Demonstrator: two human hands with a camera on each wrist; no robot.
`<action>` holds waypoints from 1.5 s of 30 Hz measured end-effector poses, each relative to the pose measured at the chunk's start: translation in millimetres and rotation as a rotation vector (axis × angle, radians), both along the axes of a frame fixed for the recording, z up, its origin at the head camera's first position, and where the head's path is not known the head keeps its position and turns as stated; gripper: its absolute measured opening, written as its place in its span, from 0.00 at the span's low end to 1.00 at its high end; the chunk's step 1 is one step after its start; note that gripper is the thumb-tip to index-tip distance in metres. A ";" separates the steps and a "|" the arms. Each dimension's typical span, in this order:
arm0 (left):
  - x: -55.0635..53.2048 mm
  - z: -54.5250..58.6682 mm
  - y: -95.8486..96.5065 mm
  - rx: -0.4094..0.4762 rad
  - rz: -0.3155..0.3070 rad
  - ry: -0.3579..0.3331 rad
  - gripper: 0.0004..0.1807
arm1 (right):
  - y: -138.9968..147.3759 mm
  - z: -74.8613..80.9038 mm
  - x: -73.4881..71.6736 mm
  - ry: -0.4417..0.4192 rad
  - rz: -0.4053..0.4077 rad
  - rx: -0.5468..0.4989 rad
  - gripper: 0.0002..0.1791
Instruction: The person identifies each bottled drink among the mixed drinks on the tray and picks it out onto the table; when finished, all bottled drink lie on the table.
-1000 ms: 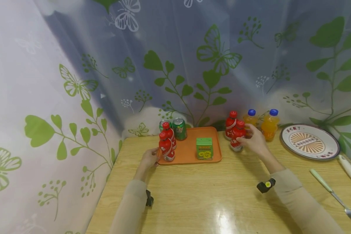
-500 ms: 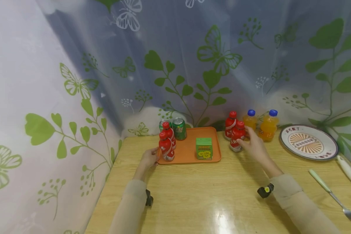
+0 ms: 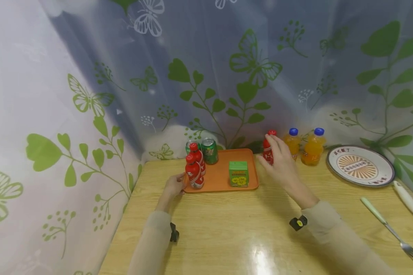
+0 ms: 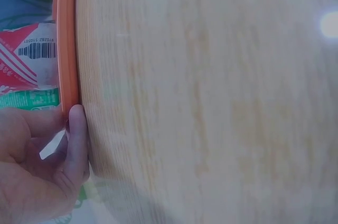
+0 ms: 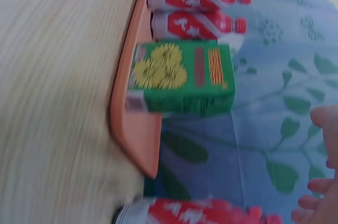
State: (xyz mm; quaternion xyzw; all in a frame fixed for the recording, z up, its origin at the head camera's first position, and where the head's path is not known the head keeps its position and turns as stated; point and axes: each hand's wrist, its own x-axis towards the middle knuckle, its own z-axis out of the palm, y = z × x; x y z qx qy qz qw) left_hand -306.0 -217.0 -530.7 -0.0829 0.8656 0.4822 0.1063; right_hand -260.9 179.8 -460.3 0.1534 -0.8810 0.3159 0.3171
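My left hand (image 3: 173, 186) pinches the left end of the orange tray (image 3: 223, 188); in the left wrist view the thumb and fingers meet at its rim (image 4: 67, 55). On that tray stand two red-capped bottles (image 3: 194, 172), two green cans (image 3: 210, 151) and a green drink carton (image 3: 239, 174) with yellow flowers. Right of the tray, my right hand (image 3: 283, 168) is raised with fingers extended, in front of a red bottle (image 3: 267, 152). A second red bottle there is hidden by the hand in the head view. Red bottles (image 5: 185, 212) show at the right wrist view's bottom, apart from the fingers.
Two orange drink bottles (image 3: 313, 149) with blue caps stand right of the red ones. A white patterned plate (image 3: 361, 166) lies farther right, with a fork (image 3: 385, 223) and a white-handled utensil (image 3: 409, 200) nearer the front. A patterned curtain (image 3: 206, 76) backs the table.
My right hand has let go of the front red bottle, lifted and moved left, covering it. The left hand stays on the tray, and the tray's items have not moved.
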 end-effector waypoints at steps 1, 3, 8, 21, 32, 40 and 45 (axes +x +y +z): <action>0.2 -0.1 0.2 -0.001 -0.002 0.001 0.33 | -6.3 1.2 -0.8 -0.001 0.006 0.028 0.43; 0.2 -0.9 0.7 -0.002 -0.006 0.006 0.33 | -18.6 3.3 -3.1 0.000 0.019 0.097 0.43; -0.1 -2.2 0.6 0.001 -0.009 0.004 0.33 | -50.1 5.4 -10.4 -0.102 -0.002 0.278 0.45; -4.2 -3.3 -1.5 -0.011 -0.007 -0.011 0.33 | -133.7 -2.8 -20.6 -0.262 0.027 0.445 0.49; 0.8 -1.8 -1.1 -0.007 -0.013 0.005 0.32 | -178.1 -15.2 -24.7 -0.303 0.013 0.544 0.52; 0.4 -2.2 -1.5 0.004 -0.009 0.003 0.32 | -196.6 -22.9 -30.3 -0.347 0.045 0.455 0.50; 0.5 -1.8 -1.6 0.023 -0.005 -0.006 0.32 | -203.6 -27.3 -32.3 -0.375 0.050 0.420 0.47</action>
